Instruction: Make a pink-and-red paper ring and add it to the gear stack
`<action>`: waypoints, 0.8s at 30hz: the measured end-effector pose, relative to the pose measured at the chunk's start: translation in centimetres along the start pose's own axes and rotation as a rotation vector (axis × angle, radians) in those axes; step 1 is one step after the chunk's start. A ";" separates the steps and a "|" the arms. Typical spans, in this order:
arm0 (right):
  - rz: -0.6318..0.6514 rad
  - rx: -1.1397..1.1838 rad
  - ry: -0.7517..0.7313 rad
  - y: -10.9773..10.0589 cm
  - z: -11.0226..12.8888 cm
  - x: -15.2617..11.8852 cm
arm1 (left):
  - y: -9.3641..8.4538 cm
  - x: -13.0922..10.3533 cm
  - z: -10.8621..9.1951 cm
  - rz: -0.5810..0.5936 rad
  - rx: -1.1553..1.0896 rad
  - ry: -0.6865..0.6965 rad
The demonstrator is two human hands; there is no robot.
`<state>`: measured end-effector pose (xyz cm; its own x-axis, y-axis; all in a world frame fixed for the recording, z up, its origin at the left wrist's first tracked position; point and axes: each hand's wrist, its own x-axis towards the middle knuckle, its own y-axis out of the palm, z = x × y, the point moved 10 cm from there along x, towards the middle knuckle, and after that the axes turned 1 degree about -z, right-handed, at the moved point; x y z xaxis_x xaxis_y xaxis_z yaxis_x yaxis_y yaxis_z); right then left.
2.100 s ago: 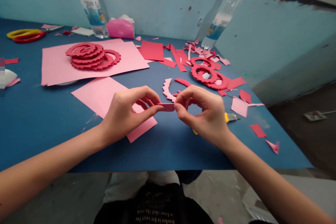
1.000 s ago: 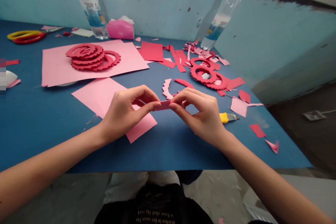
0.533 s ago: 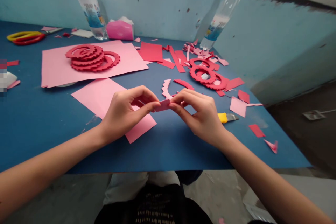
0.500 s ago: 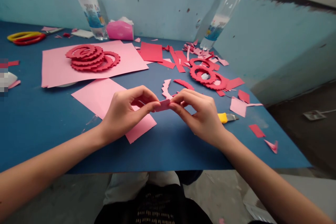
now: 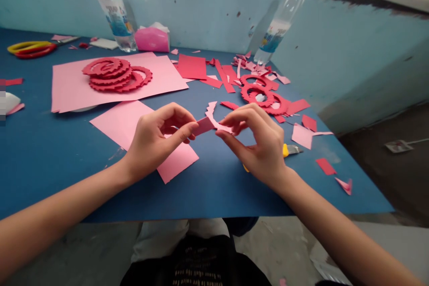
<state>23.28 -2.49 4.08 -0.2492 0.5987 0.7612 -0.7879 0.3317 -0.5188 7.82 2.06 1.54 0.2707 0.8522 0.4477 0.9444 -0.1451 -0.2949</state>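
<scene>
- My left hand (image 5: 157, 140) pinches the left end of a small pink paper strip (image 5: 204, 125) between thumb and fingers, holding it above the blue tabletop (image 5: 217, 192).
- My right hand (image 5: 261, 143) is beside the strip's other end, its thumb and forefinger slightly parted, with a narrow gap between their tips.
- Just beyond my fingertips is a curved pink paper piece with a zigzag edge (image 5: 211, 111), partly hidden by my right hand.
- A pink paper sheet (image 5: 117, 118) lies at an angle beneath and behind my left hand.
- A yellow utility knife (image 5: 292, 149) lies partly behind my right hand, its blade end showing to the right.
- Farther off to the left, a pile of red jagged-edged paper rings (image 5: 110, 73) rests on large pink paper sheets (image 5: 167, 73).
- To the right, more red paper rings (image 5: 256, 94) lie among red and pink scraps.
- Along the back are red-and-yellow-handled scissors (image 5: 31, 48), a clear plastic bottle (image 5: 117, 18), a pink tissue pack (image 5: 152, 39) and a second clear bottle (image 5: 276, 31).
</scene>
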 end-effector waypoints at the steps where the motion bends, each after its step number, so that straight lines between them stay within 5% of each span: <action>1: -0.029 -0.034 -0.053 -0.2 0.6 -0.1 | -0.1 0.0 0.2 -0.007 -0.018 -0.016; 5: 0.067 -0.096 -0.198 1.2 1.8 -0.6 | 1.2 -0.2 0.7 0.102 -0.071 -0.065; 11: 0.183 -0.029 -0.138 2.4 0.8 -0.8 | 3.4 -0.9 0.3 0.327 -0.099 -0.045; 24: 0.292 0.181 -0.101 3.0 0.9 -0.8 | 3.9 -1.3 0.2 0.417 -0.121 -0.044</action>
<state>20.62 -2.66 2.25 -0.5259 0.5711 0.6303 -0.7601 0.0171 -0.6496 11.08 0.48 -0.36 0.6283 0.7281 0.2740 0.7714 -0.5375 -0.3406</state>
